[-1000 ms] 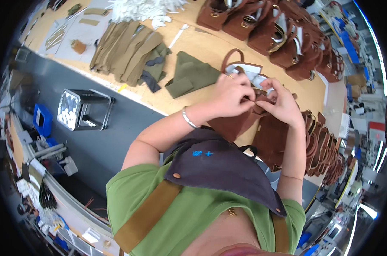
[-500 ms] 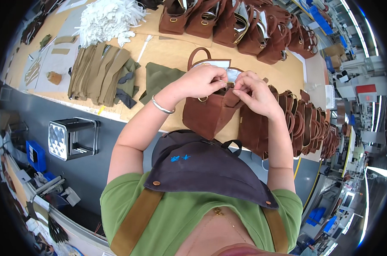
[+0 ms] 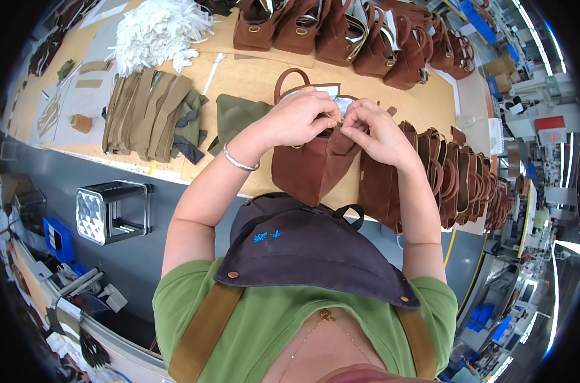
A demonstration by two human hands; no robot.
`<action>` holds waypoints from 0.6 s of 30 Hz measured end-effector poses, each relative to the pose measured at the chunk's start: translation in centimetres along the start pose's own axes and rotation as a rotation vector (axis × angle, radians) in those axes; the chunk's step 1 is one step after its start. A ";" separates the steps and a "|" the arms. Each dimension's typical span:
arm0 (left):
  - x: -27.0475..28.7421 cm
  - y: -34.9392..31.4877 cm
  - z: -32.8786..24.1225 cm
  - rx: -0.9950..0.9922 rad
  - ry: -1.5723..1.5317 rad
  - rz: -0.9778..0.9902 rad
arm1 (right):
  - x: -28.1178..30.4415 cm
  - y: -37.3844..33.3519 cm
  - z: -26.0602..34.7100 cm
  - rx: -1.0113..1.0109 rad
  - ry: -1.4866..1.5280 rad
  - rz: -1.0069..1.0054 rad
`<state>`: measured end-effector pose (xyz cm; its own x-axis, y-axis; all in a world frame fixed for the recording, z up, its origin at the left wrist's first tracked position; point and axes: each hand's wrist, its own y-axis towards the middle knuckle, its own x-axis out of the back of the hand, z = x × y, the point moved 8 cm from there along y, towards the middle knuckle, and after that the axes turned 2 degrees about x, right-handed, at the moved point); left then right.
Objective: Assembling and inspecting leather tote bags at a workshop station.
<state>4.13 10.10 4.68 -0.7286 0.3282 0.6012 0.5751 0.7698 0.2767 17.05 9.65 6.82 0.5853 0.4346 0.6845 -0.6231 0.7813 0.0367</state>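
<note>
A brown handbag (image 3: 306,172) stands on the table in front of me, its handle up and a white lining showing in its open top. My left hand (image 3: 306,118) is closed in a pinch at the bag's top opening, on a thin gold-coloured strip that looks like part of a zipper. Close beside it, my right hand (image 3: 374,131) also pinches at the opening's edge, thumb against fingers. The fingertips of both hands nearly meet, and they partly hide what they grip.
Finished-looking brown bags (image 3: 303,32) line the table's far side; more bags (image 3: 443,172) stand packed at the right. Left lie stacked olive strips (image 3: 146,118), an olive fabric piece (image 3: 236,118) and a white pile (image 3: 159,35). A metal stool (image 3: 114,210) stands on the floor.
My right hand has shifted left along the bag's opening, bringing its fingertips nearer to the left hand's. Both hands keep pinching there. The whole view has shifted slightly.
</note>
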 end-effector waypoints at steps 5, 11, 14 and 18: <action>0.4 -0.3 -0.5 -0.021 0.031 -0.011 | -0.1 0.0 0.2 0.026 -0.005 0.009; 0.6 -0.3 -1.4 -0.043 0.090 -0.028 | 0.0 0.0 0.3 0.033 -0.011 -0.003; 0.5 -0.3 -1.3 -0.046 0.095 -0.036 | -0.1 0.1 0.3 0.030 -0.015 -0.010; 0.4 -0.4 -1.1 -0.054 0.071 -0.032 | -0.2 0.2 0.0 0.020 -0.011 -0.007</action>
<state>4.04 9.32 5.64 -0.7197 0.2633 0.6424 0.5731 0.7477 0.3355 16.85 9.71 6.70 0.5842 0.4236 0.6923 -0.6291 0.7753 0.0564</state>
